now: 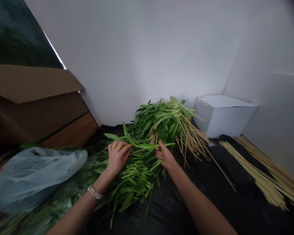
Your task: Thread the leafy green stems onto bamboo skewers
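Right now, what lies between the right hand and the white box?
In the head view, thin sticks, fanning out from the leafy bundle, lie between the right hand and the white box.

We hold a bright green stalk (147,147) nearly level, pointed leaves to the left, a bare end to the right, above loose greens (137,176) heaped short of the far edge of the black sheet (171,209).

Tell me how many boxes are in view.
2. A brown cardboard box is at the left, beyond the plastic bag; a white box is at the right, beside the heaped greens. Others may be hidden.
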The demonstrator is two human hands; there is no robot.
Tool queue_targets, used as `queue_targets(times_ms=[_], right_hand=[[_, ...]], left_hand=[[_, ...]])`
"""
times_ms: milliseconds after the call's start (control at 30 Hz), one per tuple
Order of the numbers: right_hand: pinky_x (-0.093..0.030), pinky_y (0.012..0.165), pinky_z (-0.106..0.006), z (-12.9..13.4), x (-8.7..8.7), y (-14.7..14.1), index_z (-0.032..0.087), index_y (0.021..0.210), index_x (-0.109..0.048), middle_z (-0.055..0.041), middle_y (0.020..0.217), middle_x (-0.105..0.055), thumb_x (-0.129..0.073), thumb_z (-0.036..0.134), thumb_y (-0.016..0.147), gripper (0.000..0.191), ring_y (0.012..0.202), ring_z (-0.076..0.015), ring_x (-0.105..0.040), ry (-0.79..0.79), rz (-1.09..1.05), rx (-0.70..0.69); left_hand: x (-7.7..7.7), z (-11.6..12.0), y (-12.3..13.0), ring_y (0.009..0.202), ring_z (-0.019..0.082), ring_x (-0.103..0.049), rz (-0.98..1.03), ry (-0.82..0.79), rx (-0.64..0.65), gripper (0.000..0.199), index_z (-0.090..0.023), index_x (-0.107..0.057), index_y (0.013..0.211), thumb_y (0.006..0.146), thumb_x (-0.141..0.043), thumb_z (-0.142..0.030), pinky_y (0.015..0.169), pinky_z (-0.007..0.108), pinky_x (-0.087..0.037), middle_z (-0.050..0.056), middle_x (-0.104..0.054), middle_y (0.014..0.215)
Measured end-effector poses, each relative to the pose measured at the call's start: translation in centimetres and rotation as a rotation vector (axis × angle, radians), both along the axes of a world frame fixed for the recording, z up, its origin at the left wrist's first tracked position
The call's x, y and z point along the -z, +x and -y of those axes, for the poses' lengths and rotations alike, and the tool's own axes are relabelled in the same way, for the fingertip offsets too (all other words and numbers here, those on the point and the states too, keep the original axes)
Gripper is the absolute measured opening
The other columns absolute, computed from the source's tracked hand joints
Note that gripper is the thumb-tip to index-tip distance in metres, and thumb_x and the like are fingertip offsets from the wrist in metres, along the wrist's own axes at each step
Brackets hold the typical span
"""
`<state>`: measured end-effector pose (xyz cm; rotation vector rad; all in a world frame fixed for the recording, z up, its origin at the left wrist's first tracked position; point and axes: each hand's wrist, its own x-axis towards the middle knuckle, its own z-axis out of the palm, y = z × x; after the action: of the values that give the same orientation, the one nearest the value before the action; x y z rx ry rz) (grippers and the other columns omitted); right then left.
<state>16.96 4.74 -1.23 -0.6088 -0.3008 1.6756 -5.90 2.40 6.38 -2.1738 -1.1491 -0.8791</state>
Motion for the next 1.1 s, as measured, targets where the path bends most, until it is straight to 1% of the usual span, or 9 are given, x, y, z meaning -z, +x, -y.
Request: queue_targets(times_ms=[200,333,433,567,667,733,833,967,1100], right_hand=[[-0.018,0.028,-0.012,0.0,-0.1,0.0,0.019,0.072,-0.048,0.0048,0.056,-0.059,-0.077,0.039,0.073,0.035,0.031,0.0001,-0.031,-0.021,-0.001,-0.001],[-0.018,0.028,-0.011,0.1,-0.2,0.0,0.019,0.072,-0.049,0.0043,0.056,-0.059,-0.077,0.038,0.073,0.035,0.032,0.0002,-0.031,-0.015,-0.014,-0.006],[-0.018,0.028,-0.011,0.1,-0.3,0.0,0.019,0.071,-0.048,0.0044,0.056,-0.059,-0.078,0.04,0.072,0.036,0.032,0.0001,-0.03,-0.005,-0.001,0.007],[-0.019,0.027,-0.01,-0.1,-0.4,0.5,0.019,0.068,-0.047,0.0039,0.054,-0.059,-0.074,0.038,0.077,0.035,0.031,0.0006,-0.029,-0.042,-0.04,0.056],[-0.02,0.026,-0.01,-0.2,-0.5,0.8,0.019,0.069,-0.047,0.0041,0.054,-0.058,-0.069,0.036,0.082,0.03,0.031,0.0002,-0.028,-0.082,-0.074,0.082],[-0.021,0.026,-0.01,-0.2,-0.6,1.0,0.02,0.07,-0.046,0.0041,0.054,-0.058,-0.067,0.036,0.084,0.03,0.031,-0.0003,-0.029,-0.094,-0.078,0.076],[-0.021,0.027,-0.01,-0.1,-0.7,1.0,0.02,0.07,-0.045,0.0043,0.053,-0.057,-0.068,0.037,0.083,0.031,0.031,-0.0005,-0.031,-0.097,-0.068,0.054],[-0.02,0.027,-0.009,0.1,-0.9,0.9,0.019,0.07,-0.045,0.0036,0.053,-0.057,-0.062,0.036,0.088,0.03,0.03,0.0005,-0.03,-0.106,-0.091,0.041],[-0.02,0.026,-0.008,0.0,-0.8,0.8,0.019,0.069,-0.045,0.0036,0.052,-0.057,-0.062,0.036,0.088,0.031,0.03,0.0003,-0.03,-0.108,-0.089,0.034]], left_hand=[[0.3,0.1,0.1,0.098,0.025,-0.057,-0.044,-0.12,-0.048,0.029,-0.025,-0.064,0.111,0.087,-0.06,-0.04,0.087,0.04,-0.035,0.005,-0.071,0.093],[1.2,-0.6,0.1,0.103,0.029,-0.059,-0.023,-0.287,-0.26,0.052,-0.019,-0.049,0.129,0.084,-0.061,-0.043,0.087,0.042,-0.037,0.009,-0.071,0.097],[1.5,-2.1,-0.9,0.097,0.028,-0.062,0.003,-0.427,-0.395,0.053,-0.02,-0.042,0.135,0.085,-0.057,-0.033,0.083,0.039,-0.04,0.009,-0.072,0.095],[0.3,-4.1,-3.3,0.093,0.029,-0.062,0.098,-0.456,-0.533,0.059,-0.022,-0.036,0.142,0.086,-0.054,-0.031,0.079,0.038,-0.044,0.01,-0.069,0.096],[-1.2,-4.2,-4.3,0.1,0.033,-0.057,0.19,-0.317,-0.588,0.068,-0.024,-0.03,0.148,0.086,-0.055,-0.033,0.078,0.041,-0.045,0.015,-0.063,0.109],[-1.9,-3.4,-4.0,0.106,0.033,-0.053,0.284,-0.124,-0.537,0.06,-0.024,-0.039,0.144,0.087,-0.055,-0.033,0.082,0.043,-0.044,0.017,-0.055,0.121],[-2.0,-1.8,-2.2,0.105,0.027,-0.052,0.335,0.073,-0.295,0.032,-0.023,-0.064,0.118,0.088,-0.056,-0.031,0.088,0.042,-0.04,0.013,-0.057,0.116],[-1.0,-1.1,0.7,0.09,0.021,-0.054,0.093,0.016,0.049,0.013,-0.025,-0.073,0.09,0.087,-0.062,-0.03,0.081,0.035,-0.039,0.005,-0.065,0.088],[-0.1,-1.7,2.0,0.087,0.02,-0.052,0.009,-0.015,0.11,0.015,-0.025,-0.074,0.096,0.089,-0.06,-0.028,0.075,0.033,-0.038,0.005,-0.068,0.085]])
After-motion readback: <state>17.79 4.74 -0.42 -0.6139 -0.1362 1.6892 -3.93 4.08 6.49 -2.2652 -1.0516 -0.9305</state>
